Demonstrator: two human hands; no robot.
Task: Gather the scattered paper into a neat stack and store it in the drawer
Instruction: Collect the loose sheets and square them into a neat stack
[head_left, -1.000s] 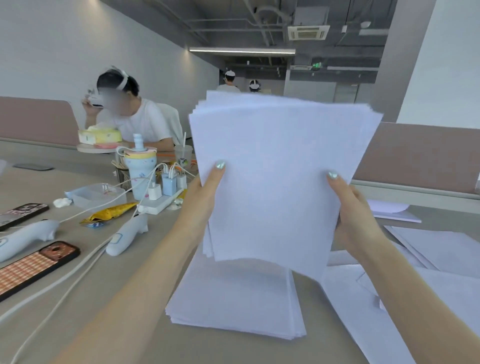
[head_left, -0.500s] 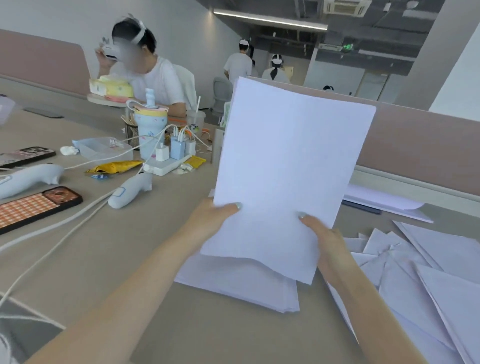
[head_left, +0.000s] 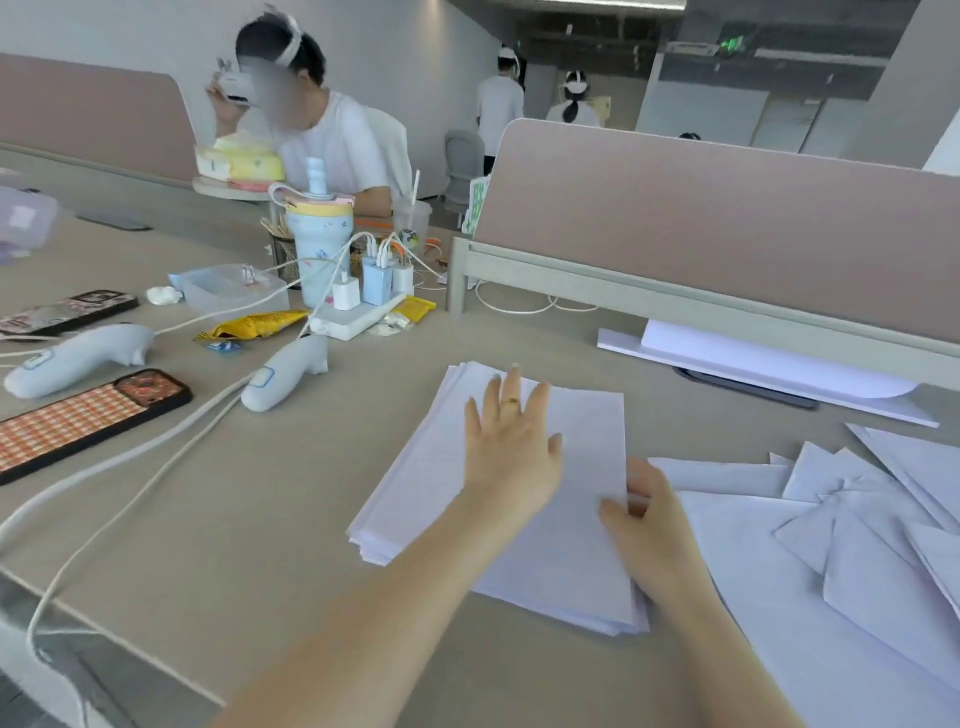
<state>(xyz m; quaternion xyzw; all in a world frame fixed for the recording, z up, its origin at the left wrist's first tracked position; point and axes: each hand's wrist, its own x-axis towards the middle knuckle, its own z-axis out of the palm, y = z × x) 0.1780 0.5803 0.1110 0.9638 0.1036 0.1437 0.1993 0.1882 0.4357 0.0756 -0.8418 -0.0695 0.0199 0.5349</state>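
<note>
Lying flat, white paper stack (head_left: 426, 483), edges slightly uneven.

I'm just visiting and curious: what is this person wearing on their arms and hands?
Both forearms are bare, with no sleeves, watch or gloves in view. The left hand wears a thin gold ring on one finger. The right hand shows no jewellery.

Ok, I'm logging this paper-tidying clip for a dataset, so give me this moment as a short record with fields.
stack: paper stack lies flat on the table, edges slightly uneven
left hand: left hand rests flat on top of the stack, fingers straight
right hand: right hand at the stack's right edge, thumb on top; fingers under cannot be seen
loose paper: scattered sheets lie to the right, overlapping
drawer: not in view
</note>
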